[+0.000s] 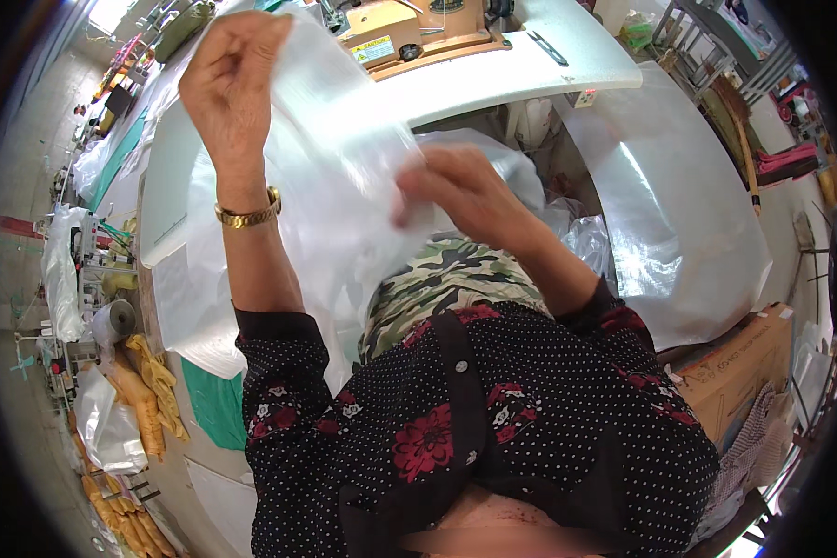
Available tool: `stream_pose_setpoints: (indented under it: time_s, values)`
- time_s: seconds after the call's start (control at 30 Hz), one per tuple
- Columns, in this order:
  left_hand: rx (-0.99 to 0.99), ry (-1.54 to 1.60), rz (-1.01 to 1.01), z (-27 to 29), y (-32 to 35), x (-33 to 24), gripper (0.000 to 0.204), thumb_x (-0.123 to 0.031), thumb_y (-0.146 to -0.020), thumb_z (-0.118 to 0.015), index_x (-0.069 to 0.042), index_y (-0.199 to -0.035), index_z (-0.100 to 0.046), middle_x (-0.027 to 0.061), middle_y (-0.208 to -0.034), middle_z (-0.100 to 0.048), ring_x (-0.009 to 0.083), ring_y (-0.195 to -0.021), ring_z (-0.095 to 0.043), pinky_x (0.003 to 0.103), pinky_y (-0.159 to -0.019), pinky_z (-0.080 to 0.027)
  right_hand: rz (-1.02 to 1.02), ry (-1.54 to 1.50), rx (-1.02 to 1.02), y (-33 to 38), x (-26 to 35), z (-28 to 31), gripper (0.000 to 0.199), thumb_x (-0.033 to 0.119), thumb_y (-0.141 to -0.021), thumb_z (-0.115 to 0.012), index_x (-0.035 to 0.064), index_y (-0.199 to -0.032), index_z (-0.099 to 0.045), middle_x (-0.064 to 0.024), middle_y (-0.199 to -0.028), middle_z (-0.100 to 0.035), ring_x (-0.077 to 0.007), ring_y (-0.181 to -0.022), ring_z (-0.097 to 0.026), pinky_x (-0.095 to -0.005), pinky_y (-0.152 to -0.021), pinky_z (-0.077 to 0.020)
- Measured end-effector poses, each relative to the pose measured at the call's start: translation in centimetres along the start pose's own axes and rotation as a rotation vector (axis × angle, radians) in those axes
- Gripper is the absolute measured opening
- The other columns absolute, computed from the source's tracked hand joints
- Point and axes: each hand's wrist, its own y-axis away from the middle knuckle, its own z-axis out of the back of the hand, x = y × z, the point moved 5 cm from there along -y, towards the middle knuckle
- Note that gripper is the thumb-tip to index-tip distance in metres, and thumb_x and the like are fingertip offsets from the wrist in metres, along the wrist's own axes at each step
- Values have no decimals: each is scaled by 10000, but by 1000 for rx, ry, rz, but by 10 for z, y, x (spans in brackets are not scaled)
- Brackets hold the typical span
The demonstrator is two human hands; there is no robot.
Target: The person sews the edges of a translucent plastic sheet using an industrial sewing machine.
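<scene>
My left hand [232, 84] is raised high, its fingers pinched on the upper edge of a clear plastic bag [335, 177]. A gold watch sits on that wrist. The bag hangs down in front of my chest, over a camouflage-patterned cloth [442, 274] in my lap. My right hand [460, 191] is lower and to the right, blurred, with its fingers on the bag's right side.
A white sewing table [502, 74] with an orange machine [409, 33] stands ahead. A large sheet of clear plastic [679, 214] drapes to the right, above a cardboard box [744, 367]. Yellow bundles [144, 391] and plastic bags lie on the floor at left.
</scene>
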Motion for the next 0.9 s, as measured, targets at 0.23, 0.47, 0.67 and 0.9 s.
stream_pose_setpoints:
  time_s: [0.23, 0.47, 0.67, 0.9]
  values:
    - [351, 238, 642, -57, 85, 76, 89, -106, -882, -702, -47, -820, -675, -50, -708, -601, 20, -644, -510, 178, -589, -412, -431, -529, 79, 60, -111, 15, 230, 228, -986, -573, 24, -919, -654, 22, -800, -630, -54, -757, -562, -224, -702, -448]
    - [370, 274, 799, -88, 147, 81, 106, -102, -876, -698, -21, -816, -665, -49, -702, -601, 10, -628, -517, 168, -552, -405, -402, -252, 50, 40, -115, 38, 458, 333, -967, -599, -10, -1264, -537, -33, -1115, -592, -92, -955, -562, -244, -813, -475]
    - [390, 255, 713, -90, 131, 69, 108, -103, -873, -703, -12, -828, -667, -43, -717, -609, 8, -657, -535, 171, -581, -432, -339, -259, -37, -15, -106, 39, 526, 457, -967, -572, -3, -1222, -562, -37, -1071, -598, -105, -905, -574, -238, -764, -482]
    - [342, 314, 722, -82, 124, 66, 99, -139, -890, -702, -47, -873, -670, -50, -771, -629, 13, -698, -545, 170, -624, -434, -253, -314, -16, -16, -99, 31, 469, 434, -996, -536, 30, -780, -633, 66, -649, -504, -36, -571, -415, -202, -503, -335]
